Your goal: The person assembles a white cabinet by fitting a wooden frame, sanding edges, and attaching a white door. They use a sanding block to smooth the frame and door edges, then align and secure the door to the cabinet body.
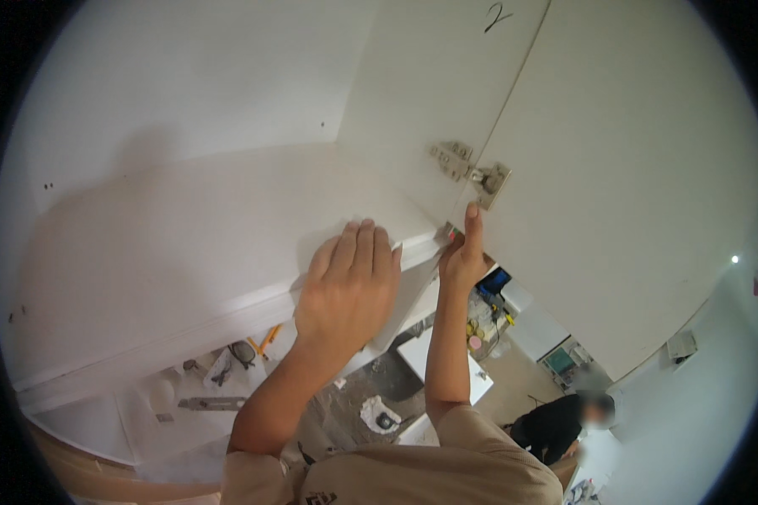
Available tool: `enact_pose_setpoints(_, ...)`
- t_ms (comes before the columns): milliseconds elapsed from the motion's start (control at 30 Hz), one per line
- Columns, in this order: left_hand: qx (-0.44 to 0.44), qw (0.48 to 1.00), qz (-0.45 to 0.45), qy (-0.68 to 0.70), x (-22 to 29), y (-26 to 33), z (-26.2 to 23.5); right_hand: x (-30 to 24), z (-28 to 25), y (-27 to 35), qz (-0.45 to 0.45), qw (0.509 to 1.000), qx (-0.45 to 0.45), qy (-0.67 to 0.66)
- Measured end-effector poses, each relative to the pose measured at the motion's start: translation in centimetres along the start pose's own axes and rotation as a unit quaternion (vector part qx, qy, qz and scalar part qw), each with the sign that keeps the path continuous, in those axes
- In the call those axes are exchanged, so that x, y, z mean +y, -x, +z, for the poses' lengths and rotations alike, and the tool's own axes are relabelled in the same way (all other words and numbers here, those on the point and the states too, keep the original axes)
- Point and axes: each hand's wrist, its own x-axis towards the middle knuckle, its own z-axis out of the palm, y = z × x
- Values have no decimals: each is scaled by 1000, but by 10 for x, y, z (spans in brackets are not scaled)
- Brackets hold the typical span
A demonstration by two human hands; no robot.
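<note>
My left hand (349,286) lies flat over the front edge of a white cabinet's bottom panel (227,219), its fingers stretched out and pointing inward. To its right, my right hand (465,263) is raised at the panel's right front corner. Its thumb points up, just below a metal hinge (488,181) on the white door (615,168). The other fingers are curled and partly hidden. Beside them shows a small piece with red and green spots (452,235), too small to name. The hinge's mounting plate (451,160) sits on the cabinet's side panel (429,84).
The door stands swung out to the right. Below, a cluttered surface holds glasses (242,353), orange pencil-like sticks (269,340) and a utility knife (212,404). A person in dark clothes (556,427) is at the lower right. Cardboard (93,471) lies at the lower left.
</note>
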Motion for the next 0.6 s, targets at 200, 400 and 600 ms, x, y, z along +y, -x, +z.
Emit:
enact_pose_setpoints(200, 25, 1000, 17, -2, -5, -2, 4, -2, -6, -7, -4, 998, -57, 20)
enact_pose_setpoints(400, -12, 995, 1, 103, -21, 26, -79, -12, -29, -5, -34, 987, -80, 133)
enact_pose_setpoints(600, -28, 954, -120, -272, -123, 95, -151, 9, -61, 4, -63, 989, -81, 109)
